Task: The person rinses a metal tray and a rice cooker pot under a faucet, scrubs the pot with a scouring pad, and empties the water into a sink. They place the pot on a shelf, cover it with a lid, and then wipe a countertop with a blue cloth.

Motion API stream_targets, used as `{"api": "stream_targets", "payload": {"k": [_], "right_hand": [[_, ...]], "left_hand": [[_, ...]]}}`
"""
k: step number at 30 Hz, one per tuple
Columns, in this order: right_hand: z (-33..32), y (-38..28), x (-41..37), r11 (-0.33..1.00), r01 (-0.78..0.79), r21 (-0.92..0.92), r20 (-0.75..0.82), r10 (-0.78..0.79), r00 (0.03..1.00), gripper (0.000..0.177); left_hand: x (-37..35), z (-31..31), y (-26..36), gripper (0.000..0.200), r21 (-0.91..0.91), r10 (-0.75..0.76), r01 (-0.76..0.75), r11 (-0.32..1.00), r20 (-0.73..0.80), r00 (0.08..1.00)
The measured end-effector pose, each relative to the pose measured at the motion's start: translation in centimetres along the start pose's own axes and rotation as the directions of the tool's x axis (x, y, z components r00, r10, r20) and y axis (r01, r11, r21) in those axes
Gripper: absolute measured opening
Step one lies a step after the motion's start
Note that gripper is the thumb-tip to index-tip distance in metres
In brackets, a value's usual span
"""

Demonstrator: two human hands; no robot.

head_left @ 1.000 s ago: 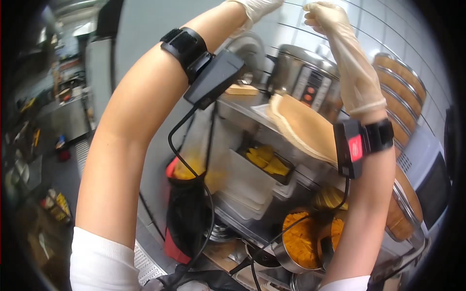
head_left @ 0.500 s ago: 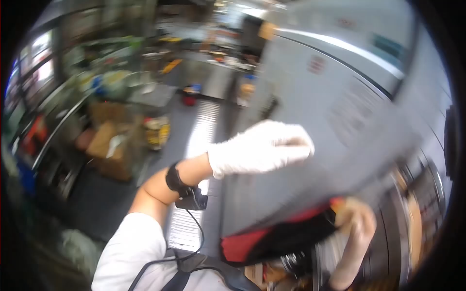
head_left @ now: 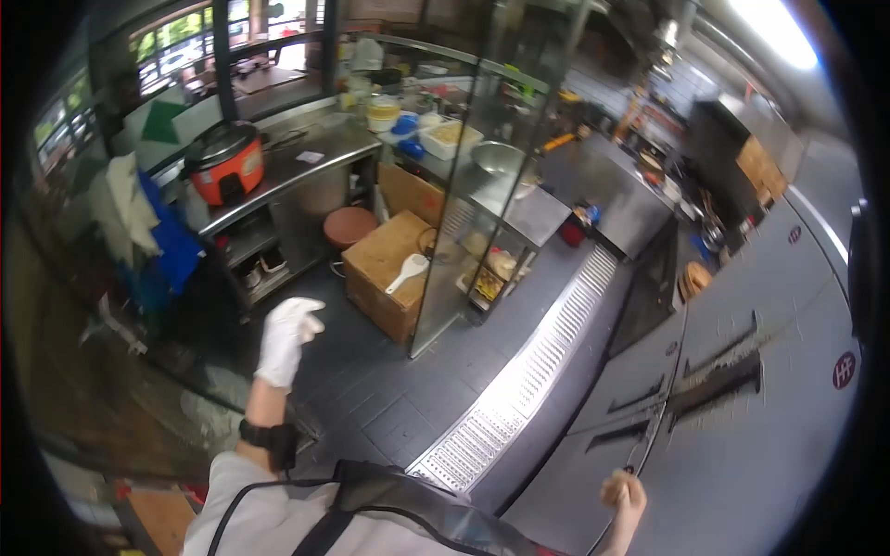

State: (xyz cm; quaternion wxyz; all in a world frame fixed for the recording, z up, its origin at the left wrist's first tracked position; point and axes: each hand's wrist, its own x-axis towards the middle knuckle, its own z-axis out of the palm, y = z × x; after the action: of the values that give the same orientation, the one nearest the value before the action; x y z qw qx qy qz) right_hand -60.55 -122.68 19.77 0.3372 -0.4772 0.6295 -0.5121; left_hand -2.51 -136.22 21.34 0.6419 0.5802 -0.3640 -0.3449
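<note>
My left hand (head_left: 286, 341), in a white glove, is raised over the dark floor left of the cardboard box. Its fingers are bent and slightly apart, with nothing visible between them. Low on the right, my right hand (head_left: 625, 493) is bare and closed in a fist in front of the grey refrigerator doors (head_left: 742, 435). Whatever its fingers hold, if anything, is hidden. A dark apron (head_left: 408, 496) with a strap covers my front. The nearest things to the left hand are the box (head_left: 375, 269) and a white rice paddle (head_left: 408, 272) lying on it.
An orange rice cooker (head_left: 227, 167) stands on the steel counter (head_left: 306, 171) at left. A glass partition (head_left: 464, 213) rises beside the box. A metal drain grate (head_left: 528, 380) runs along the floor. Bowls and a steel basin (head_left: 498, 157) are further back.
My view has swung left and away from the refrigerator. The gloved left hand has moved left and down, away from the doors. The red-and-black cloth by my right hand no longer shows there.
</note>
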Motion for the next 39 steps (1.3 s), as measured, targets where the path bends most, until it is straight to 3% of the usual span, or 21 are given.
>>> {"api": "stream_targets", "payload": {"k": [1,3,4,5,11,16,21,26,28,30,32,36,39], "right_hand": [[1.1,-1.1,2.2,0.999,-0.04,0.013,0.003,0.039,0.999,0.026],[2.7,-1.1,6.4,0.997,-0.006,-0.083,0.038,0.009,0.999,0.026],[3.3,-0.9,8.5,0.966,0.116,-0.233,0.083,-0.099,0.992,0.027],[5.1,-2.7,9.7,0.994,-0.027,-0.107,0.11,0.039,0.993,0.028],[7.1,0.7,19.2,0.995,-0.101,-0.027,0.239,0.105,0.965,0.031],[3.9,5.8,28.2,0.992,-0.126,-0.003,0.213,0.124,0.969,0.024],[-1.2,7.8,37.7,0.989,-0.131,-0.068,0.125,0.139,0.982,0.021],[-3.0,5.7,47.9,0.979,-0.189,-0.077,0.051,0.193,0.98,0.022],[-2.3,4.8,51.9,0.966,-0.076,-0.246,0.078,0.098,0.992,0.023],[-1.3,6.7,56.4,0.968,0.021,-0.25,0.063,-0.005,0.998,0.024],[-0.2,4.3,60.4,0.864,0.193,-0.466,0.124,-0.152,0.981,0.025],[0.2,4.2,67.5,0.834,0.21,-0.51,0.124,-0.17,0.978,0.027],[-1.6,5.3,71.2,0.665,0.309,-0.68,0.237,-0.2,0.951,0.027]], "left_hand": [[0.7,-1.3,-1.0,0.016,-0.005,-0.004,0.004,1.0,-0.037,0.999],[1.4,-2.3,-2.6,0.017,-0.001,-0.027,0.027,1.0,-0.109,0.994],[1.7,-2.4,-3.1,0.017,0.01,-0.045,0.047,0.999,-0.146,0.988],[2.1,-2.5,-4.2,0.018,0.002,-0.056,0.057,0.998,-0.142,0.988],[6.2,2.9,-7.8,0.022,0.018,-0.11,0.114,0.993,-0.142,0.984],[10.9,14.0,-8.8,0.022,0.052,-0.172,0.179,0.982,-0.118,0.978],[15.6,29.0,-7.1,0.025,0.097,-0.143,0.135,0.986,0.084,0.986],[18.8,39.8,-5.3,0.025,0.055,-0.165,0.156,0.986,0.278,0.946],[19.9,42.5,-6.0,0.025,0.017,-0.162,0.166,0.986,0.329,0.93],[21.9,44.1,-7.9,0.025,0.03,-0.217,0.218,0.975,0.306,0.927],[24.2,45.9,-9.7,0.024,0.126,-0.268,0.245,0.961,0.227,0.936],[30.0,52.4,-11.6,0.023,0.148,-0.289,0.258,0.955,0.26,0.921],[34.6,59.7,-12.6,0.023,0.025,-0.197,0.199,0.98,0.301,0.933]]}}
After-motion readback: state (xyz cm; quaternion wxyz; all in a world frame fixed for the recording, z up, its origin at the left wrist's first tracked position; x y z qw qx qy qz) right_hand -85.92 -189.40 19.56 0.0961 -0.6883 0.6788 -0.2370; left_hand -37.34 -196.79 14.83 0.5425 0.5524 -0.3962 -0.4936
